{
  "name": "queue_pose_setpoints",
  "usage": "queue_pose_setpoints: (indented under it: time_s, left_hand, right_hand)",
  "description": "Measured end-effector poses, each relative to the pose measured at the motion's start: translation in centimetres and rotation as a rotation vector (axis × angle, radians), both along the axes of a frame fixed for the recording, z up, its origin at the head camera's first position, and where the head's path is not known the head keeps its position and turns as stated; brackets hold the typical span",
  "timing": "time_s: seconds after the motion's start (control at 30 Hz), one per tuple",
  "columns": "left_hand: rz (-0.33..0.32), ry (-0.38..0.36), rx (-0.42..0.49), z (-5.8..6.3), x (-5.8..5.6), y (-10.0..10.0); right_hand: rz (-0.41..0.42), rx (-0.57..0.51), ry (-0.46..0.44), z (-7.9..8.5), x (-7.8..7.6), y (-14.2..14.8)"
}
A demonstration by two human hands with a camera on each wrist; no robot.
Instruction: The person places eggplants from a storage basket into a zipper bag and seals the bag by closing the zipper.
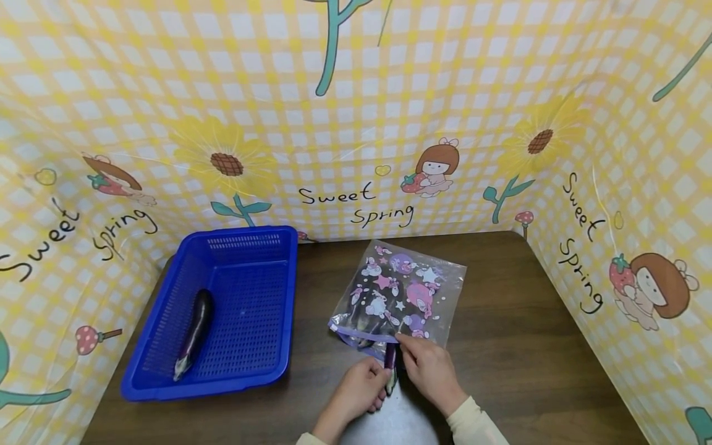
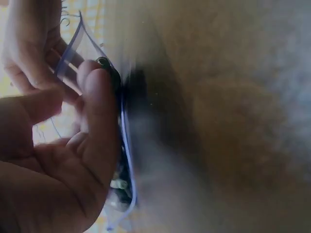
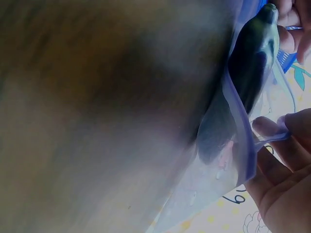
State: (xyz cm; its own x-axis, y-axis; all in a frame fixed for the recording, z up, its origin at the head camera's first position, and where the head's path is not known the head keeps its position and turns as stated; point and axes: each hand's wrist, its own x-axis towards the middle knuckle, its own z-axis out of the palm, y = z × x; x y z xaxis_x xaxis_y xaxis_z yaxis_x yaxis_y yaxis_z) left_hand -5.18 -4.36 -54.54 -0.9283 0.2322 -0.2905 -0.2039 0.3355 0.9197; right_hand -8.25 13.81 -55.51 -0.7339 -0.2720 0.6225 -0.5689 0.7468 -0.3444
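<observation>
Left hand (image 1: 358,384) grips the eggplant (image 1: 391,357), stem end poking out of the bag (image 1: 445,290); right hand (image 1: 431,371) pinches the rim (image 1: 372,337). I'd keep that mouth wide and slide straight in.

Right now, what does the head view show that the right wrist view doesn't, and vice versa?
Only the head view shows the sunflowers and the eggplant in the basket.
Only the right wrist view shows what looks like the lower end of the held eggplant, through the clear bag.
Both show the bag, the held eggplant's exposed part, the left hand, the right hand, and at least part of the basket.
</observation>
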Motion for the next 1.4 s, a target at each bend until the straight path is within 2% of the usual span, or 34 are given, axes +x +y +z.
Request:
queue_pose_setpoints:
  time_s: [0.13, 0.23, 0.33, 0.4, 0.47, 0.57, 0.7, 0.83, 0.97, 1.07, 1.13, 1.27, 1.33, 1.4]
  left_hand:
    - [-0.103, 0.162, -0.296, -0.1, 0.3, 0.7]
    - [-0.143, 0.289, -0.489, -0.4, 0.5, 1.2]
    - [-0.147, 0.355, -0.572, -0.7, 0.4, 1.8]
    - [-0.128, 0.389, -0.578, -0.8, 0.2, 2.1]
    - [-0.096, 0.412, -0.563, -0.8, -0.2, 2.4]
    - [-0.041, 0.409, -0.492, -0.7, -1.1, 2.8]
    - [0.002, 0.307, -0.388, -0.7, -2.5, 3.2]
    - [0.017, 0.223, -0.335, -0.8, -3.5, 3.4]
    - [0.025, 0.149, -0.227, -0.9, -3.9, 3.4]
    - [0.032, 0.068, -0.126, -1.0, -3.9, 3.2]
    - [0.035, 0.036, -0.093, -1.1, -3.8, 2.9]
    - [-0.005, 0.002, -0.072, -0.5, -3.5, 1.7]
    - [-0.057, -0.004, -0.052, 0.5, -3.1, 0.8]
    - [-0.113, 0.004, -0.010, 1.9, -2.8, -0.3]
  right_hand:
    - [-0.002, -0.007, -0.011, -0.1, 0.0, 0.0]
    - [-0.001, -0.017, -0.014, -0.1, 0.0, 0.1]
    - [0.006, -0.026, -0.016, -0.1, 0.0, 0.1]
    - [0.010, -0.030, -0.014, -0.1, -0.1, 0.2]
    - [0.012, -0.031, -0.013, -0.2, -0.1, 0.2]
    - [0.012, -0.033, -0.010, -0.2, 0.0, 0.2]
    - [0.012, -0.028, -0.014, -0.1, 0.1, 0.2]
    - [0.009, -0.017, -0.026, -0.1, 0.1, 0.2]
    - [0.005, -0.011, -0.042, 0.0, 0.2, 0.2]
    - [0.009, -0.013, -0.052, 0.1, 0.2, 0.2]
    - [0.011, -0.014, -0.056, 0.2, 0.2, 0.2]
    - [0.013, -0.020, -0.055, 0.2, 0.2, 0.2]
    - [0.011, -0.018, -0.052, 0.2, 0.2, 0.2]
    - [0.011, -0.016, -0.053, 0.2, 0.2, 0.2]
